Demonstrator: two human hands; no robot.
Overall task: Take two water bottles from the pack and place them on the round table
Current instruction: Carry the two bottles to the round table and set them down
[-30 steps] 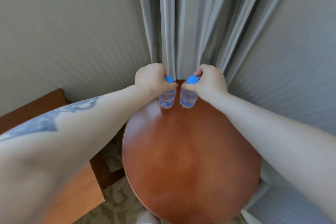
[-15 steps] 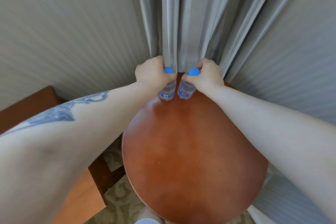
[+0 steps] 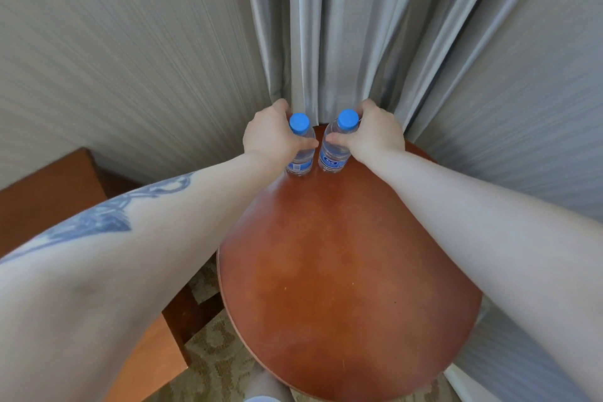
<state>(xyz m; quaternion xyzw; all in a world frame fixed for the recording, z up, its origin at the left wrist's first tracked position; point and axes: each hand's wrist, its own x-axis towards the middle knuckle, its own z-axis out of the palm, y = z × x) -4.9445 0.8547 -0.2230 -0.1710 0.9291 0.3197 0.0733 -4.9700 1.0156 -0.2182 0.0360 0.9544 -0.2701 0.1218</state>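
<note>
Two small clear water bottles with blue caps stand upright side by side at the far edge of the round brown wooden table [image 3: 346,287]. My left hand [image 3: 270,137] wraps around the left bottle [image 3: 301,157] from its left side. My right hand [image 3: 378,137] wraps around the right bottle [image 3: 336,153] from its right side. Both thumbs reach across the bottles' fronts, and the bottle bases rest on the tabletop. The pack is out of view.
Grey curtains [image 3: 352,29] hang right behind the bottles, with a striped wall [image 3: 130,59] to the left. A wooden piece of furniture [image 3: 49,192] stands at the lower left. Patterned carpet [image 3: 215,359] shows beside the table.
Both hands have slid down from the caps to the bottle bodies, so the blue caps now show fully. The bottles stay in the same spot on the table.
</note>
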